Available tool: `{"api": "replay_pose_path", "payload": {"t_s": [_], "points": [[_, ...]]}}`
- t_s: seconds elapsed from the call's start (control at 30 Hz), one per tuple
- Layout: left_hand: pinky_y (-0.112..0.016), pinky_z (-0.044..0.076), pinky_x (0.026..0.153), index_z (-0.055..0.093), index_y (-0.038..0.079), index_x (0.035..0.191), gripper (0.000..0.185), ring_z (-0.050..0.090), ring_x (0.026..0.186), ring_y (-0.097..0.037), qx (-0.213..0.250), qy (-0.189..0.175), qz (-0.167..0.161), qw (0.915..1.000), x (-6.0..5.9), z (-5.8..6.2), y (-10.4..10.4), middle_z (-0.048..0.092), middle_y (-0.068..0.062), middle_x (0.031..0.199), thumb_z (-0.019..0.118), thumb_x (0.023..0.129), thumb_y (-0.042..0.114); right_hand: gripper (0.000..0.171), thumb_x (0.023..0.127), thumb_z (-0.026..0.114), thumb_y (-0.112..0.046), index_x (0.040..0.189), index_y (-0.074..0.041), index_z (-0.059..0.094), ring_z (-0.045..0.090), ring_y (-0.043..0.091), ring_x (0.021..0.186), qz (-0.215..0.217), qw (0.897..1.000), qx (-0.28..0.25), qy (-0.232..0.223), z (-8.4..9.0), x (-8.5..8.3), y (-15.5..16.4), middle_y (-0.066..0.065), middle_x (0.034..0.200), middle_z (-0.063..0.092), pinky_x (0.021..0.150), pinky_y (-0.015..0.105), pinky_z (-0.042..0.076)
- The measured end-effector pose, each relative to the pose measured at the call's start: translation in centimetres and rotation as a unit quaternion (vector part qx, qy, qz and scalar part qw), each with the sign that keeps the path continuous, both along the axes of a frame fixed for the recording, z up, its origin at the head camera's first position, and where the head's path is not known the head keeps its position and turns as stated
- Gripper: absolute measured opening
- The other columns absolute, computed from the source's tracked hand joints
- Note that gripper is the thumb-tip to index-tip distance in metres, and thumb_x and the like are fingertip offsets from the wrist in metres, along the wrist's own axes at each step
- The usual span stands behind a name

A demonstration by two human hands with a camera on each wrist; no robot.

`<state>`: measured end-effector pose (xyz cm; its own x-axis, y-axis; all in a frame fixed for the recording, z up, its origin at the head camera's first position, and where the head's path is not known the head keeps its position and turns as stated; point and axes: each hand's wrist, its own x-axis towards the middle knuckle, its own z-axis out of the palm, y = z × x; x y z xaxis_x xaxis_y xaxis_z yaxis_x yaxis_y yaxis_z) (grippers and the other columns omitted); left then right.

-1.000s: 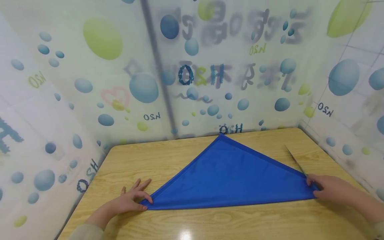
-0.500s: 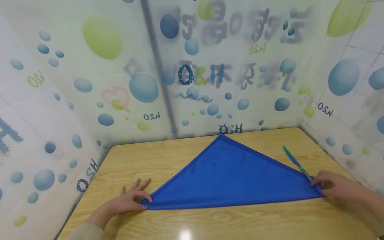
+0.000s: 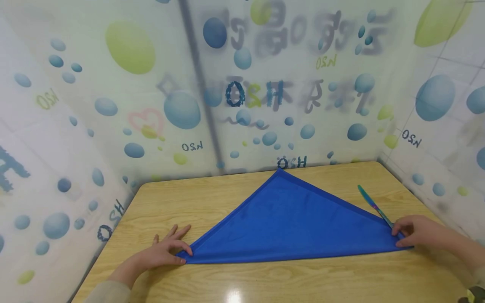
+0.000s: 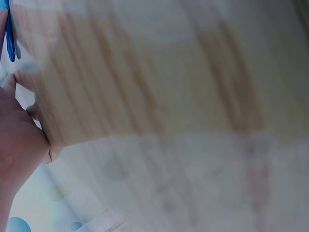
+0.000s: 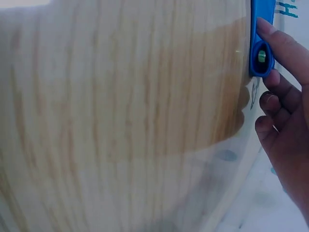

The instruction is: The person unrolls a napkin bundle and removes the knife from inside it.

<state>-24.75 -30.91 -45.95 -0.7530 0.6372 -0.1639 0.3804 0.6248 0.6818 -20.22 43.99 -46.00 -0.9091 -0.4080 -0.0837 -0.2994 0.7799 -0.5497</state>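
Note:
A blue cloth (image 3: 288, 219) lies in a wide triangle on the table, its peak toward the back wall. My left hand (image 3: 163, 252) pinches its left corner between thumb and index finger, the other fingers spread. At the right corner my right hand (image 3: 420, 231) grips the cloth with thumb and index finger. A shiny teal and purple table knife (image 3: 373, 205) sticks out past the cloth's upper right edge; its lower part is hidden at my right fingertips. In the right wrist view, a greenish end (image 5: 261, 56) shows inside the rolled blue cloth (image 5: 263, 12).
The wooden table (image 3: 265, 282) has rounded back corners and stands against a wall sheet (image 3: 242, 139) printed with blue and green dots. Similar sheets close in both sides. Light glares on the table's front.
My right hand has shifted slightly right, and more of the cloth's right corner shows. The knife has turned from a thin dark edge to its broad teal side. My left hand stays put.

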Motion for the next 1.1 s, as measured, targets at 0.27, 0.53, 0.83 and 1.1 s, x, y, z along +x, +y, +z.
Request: {"api": "replay_pose_path", "payload": {"t_s": [0.27, 0.53, 0.83, 1.1], "points": [[-0.078, -0.026, 0.082, 0.070, 0.029, 0.099, 0.011, -0.020, 0.136, -0.056, 0.006, -0.002, -0.004, 1.0000, 0.1, 0.3, 0.2, 0.010, -0.027, 0.158, 0.072, 0.088, 0.030, 0.015, 0.083, 0.077, -0.015, 0.091, -0.010, 0.066, 0.045, 0.004, 0.063, -0.002, 1.000, -0.024, -0.012, -0.3, 0.0, 0.5, -0.010, 0.072, 0.049, 0.053, 0.024, 0.037], [-0.079, -0.025, 0.083, 0.071, 0.030, 0.098, 0.011, -0.018, 0.137, -0.056, 0.000, 0.003, 0.002, 1.0000, 0.2, 0.2, 0.1, 0.012, -0.026, 0.158, 0.072, 0.087, 0.031, 0.021, 0.078, 0.073, -0.005, 0.092, -0.009, 0.059, 0.045, 0.002, 0.066, -0.019, 1.000, -0.010, 0.015, -0.2, 0.3, 0.8, -0.008, 0.076, 0.051, 0.054, 0.024, 0.039], [-0.080, -0.024, 0.082, 0.070, 0.031, 0.097, 0.011, -0.016, 0.137, -0.058, 0.001, 0.016, 0.001, 0.9999, 0.2, 0.0, 0.2, 0.015, -0.026, 0.158, 0.073, 0.086, 0.032, 0.020, 0.078, 0.074, -0.004, 0.095, -0.007, 0.064, 0.044, -0.001, 0.069, -0.044, 0.997, 0.006, 0.055, -0.8, 0.8, 2.1, -0.010, 0.080, 0.053, 0.057, 0.023, 0.041], [-0.080, -0.023, 0.083, 0.070, 0.033, 0.097, 0.011, -0.016, 0.137, -0.057, -0.010, 0.014, 0.002, 0.9998, 0.1, 0.1, 0.2, 0.015, -0.025, 0.158, 0.072, 0.087, 0.032, 0.010, 0.083, 0.074, -0.011, 0.093, -0.014, 0.074, 0.044, -0.002, 0.071, -0.044, 0.997, 0.041, 0.039, -0.2, 0.8, 2.7, -0.016, 0.087, 0.059, 0.058, 0.022, 0.042]]}}
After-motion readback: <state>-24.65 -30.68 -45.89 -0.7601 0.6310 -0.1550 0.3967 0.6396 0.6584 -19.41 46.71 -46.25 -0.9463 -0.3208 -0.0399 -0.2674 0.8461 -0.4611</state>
